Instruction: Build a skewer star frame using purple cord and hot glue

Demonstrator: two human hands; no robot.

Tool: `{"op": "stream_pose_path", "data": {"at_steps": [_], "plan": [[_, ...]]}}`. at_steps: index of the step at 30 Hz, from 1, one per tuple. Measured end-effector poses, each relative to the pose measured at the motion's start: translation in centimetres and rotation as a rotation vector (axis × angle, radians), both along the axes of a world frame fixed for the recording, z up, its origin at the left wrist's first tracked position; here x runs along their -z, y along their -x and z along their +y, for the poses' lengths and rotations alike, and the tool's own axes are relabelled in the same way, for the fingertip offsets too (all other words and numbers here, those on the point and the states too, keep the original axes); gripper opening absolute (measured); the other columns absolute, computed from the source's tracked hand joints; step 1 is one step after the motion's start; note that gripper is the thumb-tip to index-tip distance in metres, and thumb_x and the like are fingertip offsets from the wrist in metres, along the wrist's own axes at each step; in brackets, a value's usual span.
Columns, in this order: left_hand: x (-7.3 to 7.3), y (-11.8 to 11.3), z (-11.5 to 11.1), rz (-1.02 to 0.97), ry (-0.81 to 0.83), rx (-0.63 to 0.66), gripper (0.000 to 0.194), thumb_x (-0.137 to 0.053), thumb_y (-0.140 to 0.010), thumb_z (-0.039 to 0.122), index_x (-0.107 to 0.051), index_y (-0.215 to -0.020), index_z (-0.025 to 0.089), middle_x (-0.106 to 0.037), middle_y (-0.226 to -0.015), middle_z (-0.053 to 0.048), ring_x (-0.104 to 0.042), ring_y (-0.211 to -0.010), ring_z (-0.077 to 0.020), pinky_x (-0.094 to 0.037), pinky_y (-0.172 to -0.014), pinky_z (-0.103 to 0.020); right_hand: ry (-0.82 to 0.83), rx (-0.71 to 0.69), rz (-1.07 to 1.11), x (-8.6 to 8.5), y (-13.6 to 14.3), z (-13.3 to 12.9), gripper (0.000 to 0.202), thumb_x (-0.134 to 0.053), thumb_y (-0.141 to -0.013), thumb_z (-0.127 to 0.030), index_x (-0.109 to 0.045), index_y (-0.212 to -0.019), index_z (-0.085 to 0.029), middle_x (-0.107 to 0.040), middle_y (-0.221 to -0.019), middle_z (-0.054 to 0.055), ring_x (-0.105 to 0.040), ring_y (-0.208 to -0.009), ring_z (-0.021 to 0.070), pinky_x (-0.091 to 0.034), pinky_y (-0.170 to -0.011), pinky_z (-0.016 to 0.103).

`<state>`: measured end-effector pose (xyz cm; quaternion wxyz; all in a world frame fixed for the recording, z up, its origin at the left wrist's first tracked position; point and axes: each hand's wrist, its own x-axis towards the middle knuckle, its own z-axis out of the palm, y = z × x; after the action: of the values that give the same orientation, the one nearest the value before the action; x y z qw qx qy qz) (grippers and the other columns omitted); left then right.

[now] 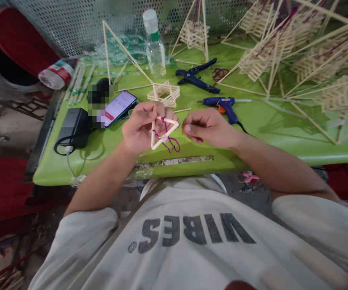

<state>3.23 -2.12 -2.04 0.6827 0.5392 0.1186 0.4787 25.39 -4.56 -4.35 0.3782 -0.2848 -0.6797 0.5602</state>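
My left hand (138,125) is closed on a small triangle frame (171,131) made of pale wooden sticks, held above the table's front part. Purple yarn (174,144) is wound on two of its sides and hangs in a loop and loose ends. To the right, apart from the frame, my right hand (208,128) is curled with thumb and fingertips together; whatever they pinch, if anything, is too small to make out. Just behind the hands lie a star-shaped stack of sticks (174,96), a single stick (182,110) and a blue glue gun (220,102).
On the green table (282,149) are blue cutters (196,76), a clear bottle (155,52), a phone (120,108) and a black power bank (75,127) with a cable. Large stick pyramids (278,60) crowd the right side. A plastic cup (56,75) lies at the left edge.
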Motion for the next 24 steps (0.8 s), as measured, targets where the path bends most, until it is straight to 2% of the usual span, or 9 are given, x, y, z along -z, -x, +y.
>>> {"op": "stream_pose_path", "data": {"at_steps": [6,9,11,13,15,17,19,22,24], "plan": [[0.3,0.8,1.0,0.053,-0.065,0.005,0.065,-0.084,-0.091,0.063,-0.050,-0.054,0.023,-0.037,-0.045,0.001,-0.050,-0.051,-0.0162,-0.050,-0.059,-0.034,-0.193,0.459,0.398,-2.0,-3.4,1.2,0.036,-0.095,-0.089,-0.056,-0.076,-0.075,-0.028,-0.055,-0.056,-0.004,-0.040,-0.045,0.0138,-0.027,-0.041,0.035],[0.9,0.9,1.1,0.073,-0.058,-0.050,0.062,-0.085,-0.091,0.063,-0.053,-0.057,0.022,-0.041,-0.049,0.000,-0.056,-0.052,-0.0171,-0.050,-0.057,-0.033,-0.365,0.598,0.327,-2.3,-4.8,2.0,0.038,-0.090,-0.096,-0.055,-0.072,-0.071,-0.032,-0.059,-0.065,0.001,-0.048,-0.057,0.0183,-0.046,-0.056,0.041],[1.4,0.9,1.3,0.076,-0.052,-0.118,0.057,-0.086,-0.091,0.059,-0.057,-0.060,0.022,-0.045,-0.053,0.001,-0.057,-0.051,-0.0158,-0.045,-0.052,-0.030,-0.463,0.597,0.171,-1.9,-5.0,2.3,0.040,-0.093,-0.094,-0.053,-0.071,-0.069,-0.032,-0.070,-0.087,0.006,-0.063,-0.081,0.0229,-0.059,-0.079,0.047],[2.0,0.9,1.5,0.085,-0.061,-0.182,0.049,-0.087,-0.091,0.053,-0.063,-0.063,0.021,-0.051,-0.056,0.001,-0.057,-0.051,-0.0139,-0.042,-0.051,-0.027,-0.494,0.526,0.040,-1.3,-4.7,2.2,0.036,-0.102,-0.083,-0.051,-0.073,-0.077,-0.031,-0.076,-0.117,0.008,-0.069,-0.107,0.0273,-0.062,-0.097,0.050],[2.6,0.9,1.8,0.114,-0.080,-0.215,0.043,-0.087,-0.091,0.049,-0.068,-0.065,0.021,-0.056,-0.058,0.001,-0.056,-0.052,-0.0126,-0.041,-0.051,-0.027,-0.444,0.446,-0.010,-0.7,-3.9,1.8,0.040,-0.106,-0.078,-0.049,-0.077,-0.100,-0.032,-0.077,-0.131,0.007,-0.073,-0.111,0.0269,-0.065,-0.096,0.048],[2.9,1.0,2.1,0.152,-0.107,-0.231,0.040,-0.086,-0.092,0.049,-0.071,-0.067,0.022,-0.059,-0.059,0.001,-0.058,-0.052,-0.0123,-0.043,-0.051,-0.026,-0.361,0.443,-0.022,-0.3,-3.1,1.2,0.042,-0.099,-0.088,-0.049,-0.077,-0.120,-0.034,-0.083,-0.108,0.003,-0.075,-0.086,0.0214,-0.066,-0.081,0.044],[3.0,1.1,2.2,0.194,-0.135,-0.242,0.039,-0.085,-0.095,0.048,-0.073,-0.069,0.022,-0.061,-0.060,0.002,-0.060,-0.053,-0.0122,-0.045,-0.053,-0.026,-0.371,0.477,-0.071,-0.2,-2.6,0.7,0.027,-0.092,-0.096,-0.046,-0.081,-0.116,-0.033,-0.082,-0.088,0.000,-0.074,-0.074,0.0200,-0.066,-0.073,0.041],[2.8,1.1,2.1,0.217,-0.133,-0.259,0.039,-0.084,-0.097,0.048,-0.073,-0.070,0.022,-0.065,-0.061,0.001,-0.062,-0.056,-0.0126,-0.048,-0.056,-0.026,-0.467,0.483,-0.116,-0.3,-2.7,0.5,0.010,-0.088,-0.100,-0.040,-0.087,-0.101,-0.030,-0.086,-0.089,0.002,-0.081,-0.083,0.0223,-0.069,-0.084,0.043],[2.6,0.9,1.9,0.207,-0.099,-0.273,0.042,-0.083,-0.096,0.050,-0.071,-0.068,0.022,-0.065,-0.061,0.001,-0.061,-0.056,-0.0129,-0.050,-0.056,-0.026,-0.446,0.447,-0.078,-0.3,-3.0,0.7,0.011,-0.084,-0.104,-0.040,-0.089,-0.107,-0.030,-0.088,-0.094,0.003,-0.084,-0.089,0.0231,-0.070,-0.090,0.043]]}}
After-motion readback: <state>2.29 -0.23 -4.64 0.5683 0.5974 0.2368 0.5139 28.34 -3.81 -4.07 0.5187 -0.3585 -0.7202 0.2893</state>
